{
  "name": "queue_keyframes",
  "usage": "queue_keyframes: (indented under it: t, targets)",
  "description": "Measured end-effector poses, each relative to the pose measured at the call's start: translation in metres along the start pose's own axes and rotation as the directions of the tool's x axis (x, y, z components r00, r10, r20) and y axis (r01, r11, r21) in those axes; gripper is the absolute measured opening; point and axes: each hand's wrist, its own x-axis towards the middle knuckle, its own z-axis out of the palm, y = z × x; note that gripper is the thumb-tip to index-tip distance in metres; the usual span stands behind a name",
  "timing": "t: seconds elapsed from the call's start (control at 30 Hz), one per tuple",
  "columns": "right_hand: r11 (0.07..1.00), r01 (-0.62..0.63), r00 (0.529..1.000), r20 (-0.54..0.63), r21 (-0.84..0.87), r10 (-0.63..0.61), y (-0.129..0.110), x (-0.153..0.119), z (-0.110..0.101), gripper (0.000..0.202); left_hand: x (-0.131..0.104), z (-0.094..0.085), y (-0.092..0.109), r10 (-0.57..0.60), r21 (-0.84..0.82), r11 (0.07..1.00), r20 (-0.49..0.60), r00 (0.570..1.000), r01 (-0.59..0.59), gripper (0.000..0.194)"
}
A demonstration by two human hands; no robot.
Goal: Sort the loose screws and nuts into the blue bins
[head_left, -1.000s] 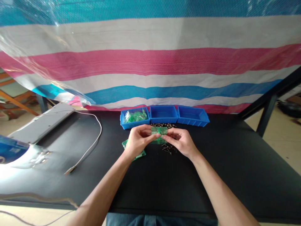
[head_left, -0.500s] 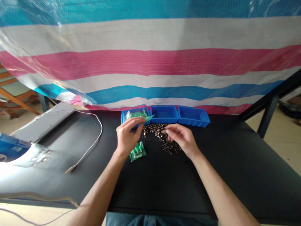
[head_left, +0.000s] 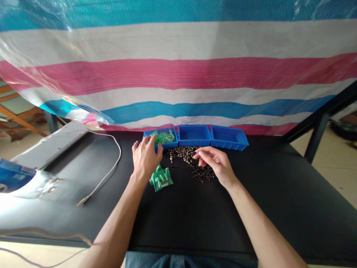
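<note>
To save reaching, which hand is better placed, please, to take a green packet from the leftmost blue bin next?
Likely the left hand: it is open at the leftmost blue bin of green packets, while the right hand is farther off, near the metal pieces.

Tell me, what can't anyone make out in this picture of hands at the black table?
All in the head view:
Part of the screw pile: hidden behind the right hand.
Whether that hand holds anything: too small to tell between its curled fingers.
Near-left corner of the left blue bin: hidden by the left hand.
Exact contents of the front green packet: too small.
The blue-labelled item: cut off by the left edge.
</note>
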Motion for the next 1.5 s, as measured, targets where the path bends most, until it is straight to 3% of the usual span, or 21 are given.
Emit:
queue_keyframes:
  t: [0.13, 0.2, 0.3, 0.4, 0.47, 0.53, 0.63, 0.8, 0.93, 1.07, 1.17, 1.33, 1.5]
  targets:
    - [1.000, -0.005, 1.000, -0.006, -0.005, 0.005, 0.001, 0.000, -0.001, 0.025, 0.000, -0.007, 0.000, 0.113, -0.065, 0.991, -0.074, 0.991, -0.118, 0.039]
    - [1.000, -0.003, 1.000, -0.007, -0.007, 0.003, 0.002, 0.000, -0.001, 0.024, 0.000, -0.014, -0.001, 0.233, -0.143, 0.963, 0.010, 0.972, -0.230, 0.032]
    - [1.000, 0.004, 1.000, -0.013, -0.012, -0.004, 0.003, 0.000, -0.001, 0.023, 0.000, -0.027, -0.002, 0.368, -0.230, 0.923, 0.300, 0.880, -0.307, 0.035]
    - [1.000, -0.001, 1.000, -0.012, -0.010, 0.001, 0.003, 0.000, -0.001, 0.024, -0.001, -0.035, -0.006, 0.349, -0.247, 0.935, 0.510, 0.786, -0.255, 0.067]
    - [1.000, -0.008, 1.000, -0.004, -0.005, 0.008, 0.003, 0.000, -0.001, 0.024, -0.002, -0.036, -0.008, 0.339, -0.269, 0.939, 0.608, 0.718, -0.215, 0.083]
    - [1.000, -0.011, 1.000, 0.004, -0.002, 0.011, 0.003, 0.000, -0.002, 0.024, -0.002, -0.034, -0.011, 0.344, -0.294, 0.937, 0.671, 0.657, -0.190, 0.087]
    - [1.000, -0.010, 1.000, 0.003, -0.002, 0.010, 0.003, 0.000, -0.002, 0.024, -0.001, -0.029, -0.012, 0.352, -0.330, 0.931, 0.703, 0.618, -0.155, 0.080]
    - [1.000, -0.021, 1.000, -0.004, 0.003, 0.021, 0.002, 0.000, -0.001, 0.025, 0.000, -0.023, -0.017, 0.361, -0.413, 0.907, 0.676, 0.642, -0.075, 0.065]
    - [0.999, -0.031, 1.000, -0.007, -0.014, 0.031, 0.001, -0.001, -0.001, 0.027, -0.001, -0.020, -0.018, 0.378, -0.497, 0.868, 0.677, 0.632, 0.013, 0.056]
    - [0.999, -0.026, 1.000, -0.004, -0.020, 0.026, 0.002, -0.001, -0.001, 0.027, -0.001, -0.019, -0.014, 0.401, -0.594, 0.801, 0.621, 0.673, 0.071, 0.038]
    - [0.999, -0.018, 1.000, 0.002, -0.038, 0.018, 0.004, 0.000, -0.001, 0.026, -0.002, -0.021, -0.006, 0.408, -0.695, 0.706, 0.557, 0.724, 0.137, 0.037]
    - [0.985, 0.004, 0.999, 0.051, -0.171, 0.005, 0.006, -0.001, 0.001, 0.032, -0.008, -0.022, 0.018, 0.325, -0.824, 0.504, 0.457, 0.828, 0.257, 0.046]
    - [0.982, -0.028, 0.996, 0.073, -0.187, 0.042, 0.006, -0.001, 0.001, 0.031, -0.014, -0.018, 0.033, 0.408, -0.892, 0.306, 0.440, 0.800, 0.334, 0.049]
